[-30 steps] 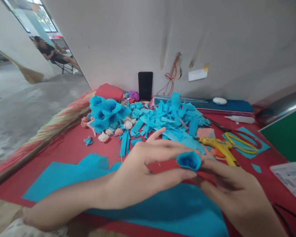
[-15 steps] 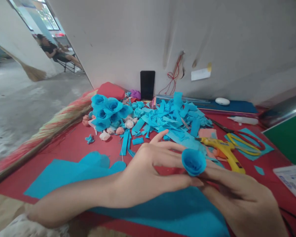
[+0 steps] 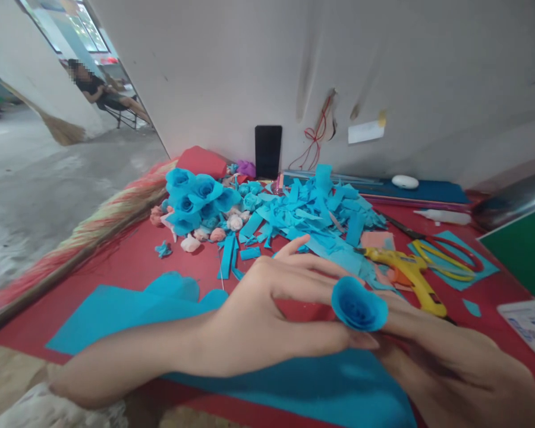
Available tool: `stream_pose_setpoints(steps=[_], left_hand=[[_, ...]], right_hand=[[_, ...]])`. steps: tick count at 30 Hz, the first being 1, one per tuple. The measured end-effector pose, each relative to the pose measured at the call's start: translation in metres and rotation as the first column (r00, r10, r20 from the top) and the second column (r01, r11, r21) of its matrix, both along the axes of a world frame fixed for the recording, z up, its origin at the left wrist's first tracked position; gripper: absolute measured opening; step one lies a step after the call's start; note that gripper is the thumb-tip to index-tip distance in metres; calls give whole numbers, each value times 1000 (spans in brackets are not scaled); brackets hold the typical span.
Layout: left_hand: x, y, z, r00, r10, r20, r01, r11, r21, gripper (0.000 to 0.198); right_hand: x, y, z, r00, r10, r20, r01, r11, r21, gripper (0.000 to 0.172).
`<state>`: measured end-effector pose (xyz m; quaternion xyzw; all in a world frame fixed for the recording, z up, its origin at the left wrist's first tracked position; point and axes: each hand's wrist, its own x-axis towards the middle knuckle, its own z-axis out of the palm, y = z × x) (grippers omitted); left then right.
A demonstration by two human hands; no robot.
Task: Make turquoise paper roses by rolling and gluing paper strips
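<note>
Red tabletop point(image 3: 129, 267), blue scraps point(image 3: 312, 214) piled behind. Left hand point(image 3: 267, 321) reaches across palm-down, thumb and fingers pinching rolled blue paper bud point(image 3: 359, 304). Right hand point(image 3: 455, 368) comes from lower right, fingers gripping the bud's base. Yellow glue gun point(image 3: 410, 273) just behind.

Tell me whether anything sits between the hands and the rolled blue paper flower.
Nothing visible does. The left hand and right hand both pinch the rolled blue paper flower directly, fingers touching it, above the blue sheet.
</note>
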<state>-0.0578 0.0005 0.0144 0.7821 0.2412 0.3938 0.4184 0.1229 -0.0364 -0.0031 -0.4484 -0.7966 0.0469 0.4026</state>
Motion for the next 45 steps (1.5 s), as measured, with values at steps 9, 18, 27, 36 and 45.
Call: stream_pose_setpoints(steps=[9,18,27,36,45], left_hand=[[-3,-1,7,999,32,29,-30,997,-66,5],[5,2,3,997,77,2,-77,996,53,21],[1,0,2,993,116,-3,-116,992,46,11],[-2,-1,1,991,113,69,-115,993,15,37],[-1,0,2,998,29,-50,-21,987,157,7]], right_hand=[[-8,5,-1,995,-74,-71,79,995,66,28],[-12,2,-3,953,123,-277,-169,974,-150,15],[-11,4,-11,976,-18,-217,-21,984,-176,11],[-8,6,-7,977,-3,-213,-4,999,-35,19],[-9,9,-5,967,109,-230,-112,994,-1,13]])
